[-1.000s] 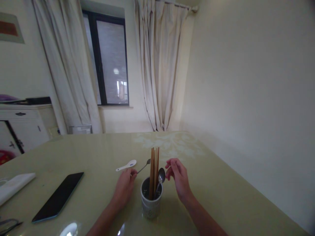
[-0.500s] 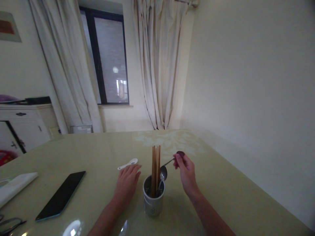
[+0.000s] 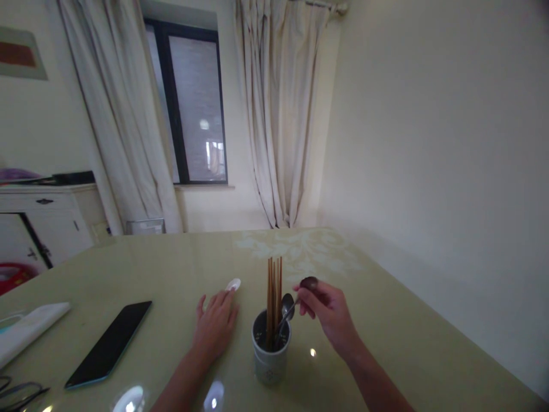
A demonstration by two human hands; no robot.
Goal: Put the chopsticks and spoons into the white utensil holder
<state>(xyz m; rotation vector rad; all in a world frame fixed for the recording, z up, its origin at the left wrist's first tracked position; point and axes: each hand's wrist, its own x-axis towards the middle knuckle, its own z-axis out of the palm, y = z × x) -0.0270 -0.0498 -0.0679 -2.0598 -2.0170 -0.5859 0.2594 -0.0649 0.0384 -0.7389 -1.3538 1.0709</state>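
Observation:
My right hand (image 3: 326, 309) pinches a metal spoon (image 3: 309, 282) just below its dark bowl, with the handle slanting down to the left over the mouth of a grey cup. Inside the cup (image 3: 271, 366) stand several wooden chopsticks (image 3: 274, 297) and another metal spoon (image 3: 287, 304), bowl up. Whether the held handle's tip is inside the cup is hard to tell. Left of the cup, my left hand (image 3: 214, 326) lies with its fingers stretched over a white spoon (image 3: 234, 284) on the table. Those fingers cover most of the white spoon's handle.
A black phone-like slab (image 3: 109, 343) lies on the table (image 3: 171, 274) at left. Beyond it are a white flat object (image 3: 32, 329) and dark-handled scissors or a cable (image 3: 23, 392). A wall (image 3: 450, 200) runs along the right edge.
My right hand has come down with the spoon, whose handle now slopes into the cup's opening. My left hand has shifted forward over the white spoon, covering its handle.

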